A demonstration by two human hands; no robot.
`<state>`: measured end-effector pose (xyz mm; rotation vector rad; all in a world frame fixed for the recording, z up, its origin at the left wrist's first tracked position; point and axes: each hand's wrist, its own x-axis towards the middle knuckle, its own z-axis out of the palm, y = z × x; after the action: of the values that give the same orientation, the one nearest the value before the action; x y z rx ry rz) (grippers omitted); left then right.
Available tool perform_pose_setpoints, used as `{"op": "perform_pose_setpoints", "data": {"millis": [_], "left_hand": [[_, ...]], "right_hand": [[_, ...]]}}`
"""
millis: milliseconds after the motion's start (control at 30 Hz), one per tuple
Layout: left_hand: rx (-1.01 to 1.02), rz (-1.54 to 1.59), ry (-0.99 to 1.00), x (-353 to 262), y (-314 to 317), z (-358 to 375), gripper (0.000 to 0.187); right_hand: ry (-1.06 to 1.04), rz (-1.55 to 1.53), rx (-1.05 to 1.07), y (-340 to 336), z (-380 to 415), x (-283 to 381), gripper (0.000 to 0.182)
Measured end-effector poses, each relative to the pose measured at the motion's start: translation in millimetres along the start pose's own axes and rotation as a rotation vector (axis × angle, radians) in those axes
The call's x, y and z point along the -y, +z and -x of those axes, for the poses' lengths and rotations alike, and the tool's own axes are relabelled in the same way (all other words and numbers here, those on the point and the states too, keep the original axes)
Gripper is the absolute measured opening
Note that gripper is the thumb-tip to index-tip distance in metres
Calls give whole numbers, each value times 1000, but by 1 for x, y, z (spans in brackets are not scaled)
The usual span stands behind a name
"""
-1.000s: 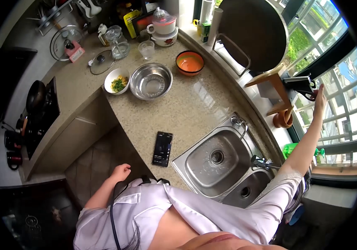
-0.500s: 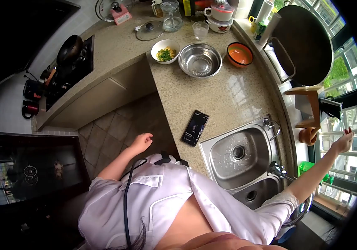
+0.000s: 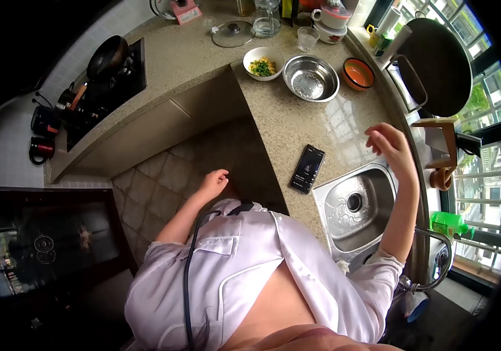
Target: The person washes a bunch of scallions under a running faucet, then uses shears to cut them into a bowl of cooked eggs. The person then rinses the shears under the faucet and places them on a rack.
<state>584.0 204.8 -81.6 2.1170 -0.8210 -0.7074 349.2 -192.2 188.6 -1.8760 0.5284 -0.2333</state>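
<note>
My right hand (image 3: 390,147) is over the counter beyond the sink (image 3: 356,205), fingers apart and slightly bent, holding nothing. To its left a phone (image 3: 307,169) lies on the counter. My left hand (image 3: 213,182) hangs in front of my body above the floor, its fingers loosely curled and apart, with nothing visible in them. Farther back stand a white bowl (image 3: 263,64) of yellow and green food, a steel bowl (image 3: 311,79) with some water and an orange bowl (image 3: 358,74).
A faucet (image 3: 438,257) and a green bottle (image 3: 448,224) are at the right. A large wok (image 3: 438,67) stands by the window. A glass lid (image 3: 233,34), a glass cup (image 3: 307,38) and a lidded pot (image 3: 330,22) are at the back. A pan (image 3: 107,57) sits on the stove at left.
My right hand has come from beside the window to above the counter near the sink. The view has shifted, and my left hand stays low at my front.
</note>
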Motion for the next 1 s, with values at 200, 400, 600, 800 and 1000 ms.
{"op": "perform_pose_setpoints", "data": {"millis": [200, 400, 600, 800, 1000], "left_hand": [[14, 112, -51, 81, -66, -11, 25], [-126, 126, -108, 158, -156, -16, 25], [-230, 105, -177, 194, -210, -4, 24], [-264, 169, -290, 213, -207, -21, 26], [-328, 148, -378, 147, -241, -75, 29]], "right_hand": [[244, -188, 225, 144, -104, -23, 28], [598, -1035, 29, 242, -226, -86, 40], [672, -1242, -406, 286, -315, -131, 40], [550, -1096, -521, 283, -353, -162, 32], [524, -799, -559, 285, -375, -160, 26]]}}
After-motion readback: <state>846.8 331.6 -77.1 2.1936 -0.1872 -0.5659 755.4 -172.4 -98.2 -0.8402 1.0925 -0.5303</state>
